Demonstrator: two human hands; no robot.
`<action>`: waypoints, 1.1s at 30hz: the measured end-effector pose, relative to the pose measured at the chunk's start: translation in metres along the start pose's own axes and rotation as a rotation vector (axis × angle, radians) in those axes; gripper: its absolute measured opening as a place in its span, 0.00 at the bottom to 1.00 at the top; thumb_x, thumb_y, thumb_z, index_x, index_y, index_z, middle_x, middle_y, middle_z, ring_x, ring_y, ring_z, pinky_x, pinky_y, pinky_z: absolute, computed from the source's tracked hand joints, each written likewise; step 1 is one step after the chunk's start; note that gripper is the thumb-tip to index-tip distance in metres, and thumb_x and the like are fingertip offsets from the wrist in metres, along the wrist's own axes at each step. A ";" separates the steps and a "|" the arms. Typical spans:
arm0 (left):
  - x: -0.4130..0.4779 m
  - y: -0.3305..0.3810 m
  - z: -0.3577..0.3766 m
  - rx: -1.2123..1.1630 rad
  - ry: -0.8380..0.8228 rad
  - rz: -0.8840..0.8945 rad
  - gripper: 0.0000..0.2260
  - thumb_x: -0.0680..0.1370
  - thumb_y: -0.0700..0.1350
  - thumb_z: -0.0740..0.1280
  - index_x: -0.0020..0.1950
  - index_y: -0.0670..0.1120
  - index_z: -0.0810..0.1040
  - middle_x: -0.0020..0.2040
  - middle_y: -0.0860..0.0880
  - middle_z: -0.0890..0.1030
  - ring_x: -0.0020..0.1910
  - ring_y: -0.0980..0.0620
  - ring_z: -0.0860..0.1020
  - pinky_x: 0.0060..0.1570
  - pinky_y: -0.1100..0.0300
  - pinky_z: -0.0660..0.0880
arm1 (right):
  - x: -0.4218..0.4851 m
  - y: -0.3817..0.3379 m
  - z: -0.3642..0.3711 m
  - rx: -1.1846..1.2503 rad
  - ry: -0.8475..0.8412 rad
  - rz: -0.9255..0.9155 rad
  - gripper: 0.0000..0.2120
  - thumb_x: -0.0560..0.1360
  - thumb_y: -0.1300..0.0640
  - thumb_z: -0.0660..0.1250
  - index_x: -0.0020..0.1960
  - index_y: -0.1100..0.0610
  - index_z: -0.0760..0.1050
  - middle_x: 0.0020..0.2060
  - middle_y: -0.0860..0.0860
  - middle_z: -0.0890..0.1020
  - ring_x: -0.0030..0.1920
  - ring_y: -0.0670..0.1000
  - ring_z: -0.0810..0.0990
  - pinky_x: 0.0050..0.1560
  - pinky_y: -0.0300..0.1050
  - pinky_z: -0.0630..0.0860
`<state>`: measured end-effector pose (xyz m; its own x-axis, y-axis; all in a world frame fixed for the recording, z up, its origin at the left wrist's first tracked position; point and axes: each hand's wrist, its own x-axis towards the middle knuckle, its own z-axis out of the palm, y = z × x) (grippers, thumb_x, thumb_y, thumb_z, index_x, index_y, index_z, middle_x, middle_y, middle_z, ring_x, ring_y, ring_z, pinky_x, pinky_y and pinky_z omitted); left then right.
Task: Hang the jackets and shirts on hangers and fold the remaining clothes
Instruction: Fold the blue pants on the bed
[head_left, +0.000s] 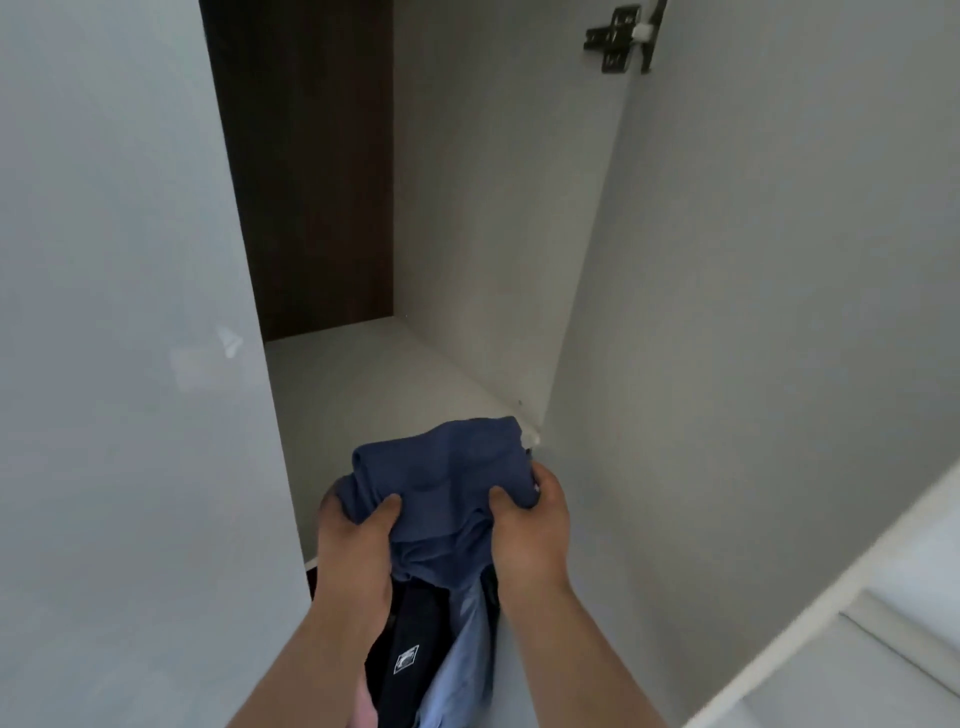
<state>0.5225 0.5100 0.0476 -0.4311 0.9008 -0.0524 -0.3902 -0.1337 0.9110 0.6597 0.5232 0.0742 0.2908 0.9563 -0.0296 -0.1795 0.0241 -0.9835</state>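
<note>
A folded dark blue garment (441, 483) is held at the front edge of a white wardrobe shelf (374, 384). My left hand (353, 540) grips its left side with the thumb on top. My right hand (530, 525) grips its right side the same way. Below the garment, between my forearms, hang a black garment with a small white logo (410, 649), a light blue shirt (462, 654) and a bit of pink cloth (366, 712).
The shelf compartment has a dark brown back panel (311, 171) and a white side wall (493, 208). A white closed door (119, 364) stands at the left. The open door (753, 312) at the right carries a metal hinge (621, 39).
</note>
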 end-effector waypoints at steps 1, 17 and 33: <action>0.012 -0.006 0.001 0.012 0.006 0.014 0.05 0.77 0.32 0.65 0.50 0.39 0.72 0.45 0.39 0.78 0.46 0.39 0.78 0.45 0.49 0.76 | 0.011 0.007 0.005 0.001 0.003 -0.009 0.18 0.74 0.70 0.64 0.55 0.49 0.77 0.42 0.46 0.84 0.42 0.44 0.84 0.42 0.36 0.79; 0.112 -0.046 0.012 0.542 0.063 0.288 0.34 0.72 0.30 0.65 0.45 0.76 0.71 0.44 0.71 0.79 0.43 0.70 0.78 0.39 0.76 0.72 | 0.138 0.080 0.044 -0.302 -0.080 -0.235 0.23 0.74 0.73 0.61 0.55 0.47 0.77 0.48 0.38 0.81 0.48 0.35 0.80 0.48 0.28 0.75; 0.124 -0.053 0.005 1.366 -0.258 0.281 0.21 0.81 0.51 0.61 0.73 0.47 0.69 0.80 0.43 0.50 0.78 0.42 0.51 0.73 0.49 0.58 | 0.149 0.094 0.036 -1.057 -0.334 -0.444 0.24 0.81 0.51 0.60 0.76 0.51 0.62 0.76 0.49 0.62 0.76 0.50 0.57 0.69 0.33 0.51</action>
<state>0.4943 0.6312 -0.0053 -0.1449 0.9803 0.1340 0.8277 0.0460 0.5592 0.6525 0.6788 -0.0164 -0.1551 0.9572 0.2445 0.7828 0.2701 -0.5606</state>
